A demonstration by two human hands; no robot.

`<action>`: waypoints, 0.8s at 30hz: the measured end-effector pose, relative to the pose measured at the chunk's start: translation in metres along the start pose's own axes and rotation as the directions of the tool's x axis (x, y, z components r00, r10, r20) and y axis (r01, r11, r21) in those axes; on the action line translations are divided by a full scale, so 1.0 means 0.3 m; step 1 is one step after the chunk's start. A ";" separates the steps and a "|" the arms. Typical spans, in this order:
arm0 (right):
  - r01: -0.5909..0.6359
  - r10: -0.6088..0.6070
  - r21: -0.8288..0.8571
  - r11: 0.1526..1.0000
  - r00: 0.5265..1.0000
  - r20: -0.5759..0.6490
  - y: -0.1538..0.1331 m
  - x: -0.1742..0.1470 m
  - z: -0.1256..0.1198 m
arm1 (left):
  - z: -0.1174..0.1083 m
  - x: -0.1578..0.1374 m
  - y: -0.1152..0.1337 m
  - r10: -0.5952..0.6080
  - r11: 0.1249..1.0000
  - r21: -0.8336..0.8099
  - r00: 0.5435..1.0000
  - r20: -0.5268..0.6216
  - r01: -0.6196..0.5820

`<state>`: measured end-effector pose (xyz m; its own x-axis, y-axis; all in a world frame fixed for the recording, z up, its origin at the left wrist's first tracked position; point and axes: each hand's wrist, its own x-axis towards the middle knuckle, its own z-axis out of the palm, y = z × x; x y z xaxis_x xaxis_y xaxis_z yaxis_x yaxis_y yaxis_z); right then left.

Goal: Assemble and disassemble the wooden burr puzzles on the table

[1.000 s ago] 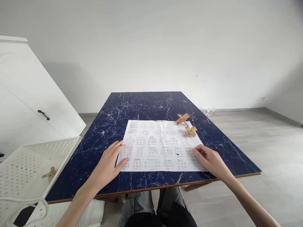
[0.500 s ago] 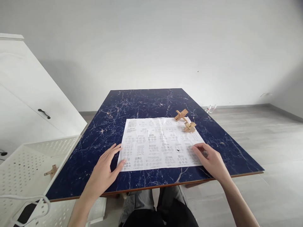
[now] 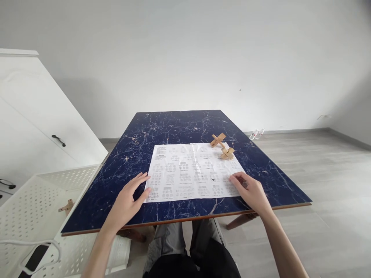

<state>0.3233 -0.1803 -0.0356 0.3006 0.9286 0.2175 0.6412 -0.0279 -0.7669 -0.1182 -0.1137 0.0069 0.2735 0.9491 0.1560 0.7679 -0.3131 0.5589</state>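
A large white sheet [image 3: 176, 173], printed with rows of small diagrams, is spread on a dark blue marbled table [image 3: 174, 127]. My left hand [image 3: 129, 200] rests at its left edge, open, with thumb and fingers apart. At the right edge, my right hand [image 3: 251, 193] lies loosely bent on the paper, open, its thumb and fingertips touching the sheet. Two wooden interlocking puzzles stand by the sheet's upper right: a cross-shaped puzzle [image 3: 218, 139] farther off and a chunky, burr-like puzzle [image 3: 227, 153] nearer me.
Left of the table is a white perforated basket [image 3: 34, 193] with a wooden piece [image 3: 66, 207] inside. A white cable [image 3: 31, 242] hangs in the lower left. A white cabinet [image 3: 37, 104] stands behind the basket. Clear bottles [image 3: 256, 134] show beyond the table's right side.
The view has shifted slightly, so the table and sheet appear a little higher and the puzzles farther left. Both hands stay on the sheet's edges.
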 end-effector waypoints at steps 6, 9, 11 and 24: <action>0.041 -0.041 0.007 0.999 0.999 0.001 -0.006 0.001 -0.005 | -0.001 0.000 -0.005 -0.012 0.999 -0.034 1.000 0.018 0.013; 0.051 -0.051 -0.001 0.999 0.999 0.007 -0.009 0.000 -0.008 | -0.004 0.002 0.005 -0.001 0.998 -0.057 1.000 0.027 0.003; 0.054 -0.054 -0.003 0.999 0.998 0.007 -0.007 0.000 -0.008 | -0.007 0.003 0.010 -0.001 0.997 -0.078 1.000 0.027 0.003; 0.071 -0.071 0.011 0.997 0.997 0.002 -0.007 -0.003 -0.002 | -0.013 0.005 0.014 -0.007 0.994 -0.106 1.000 -0.017 0.005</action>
<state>0.3220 -0.1813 -0.0338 0.2529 0.9289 0.2704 0.6532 0.0423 -0.7560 -0.1169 -0.1135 0.0127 0.2578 0.9518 0.1661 0.7033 -0.3027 0.6432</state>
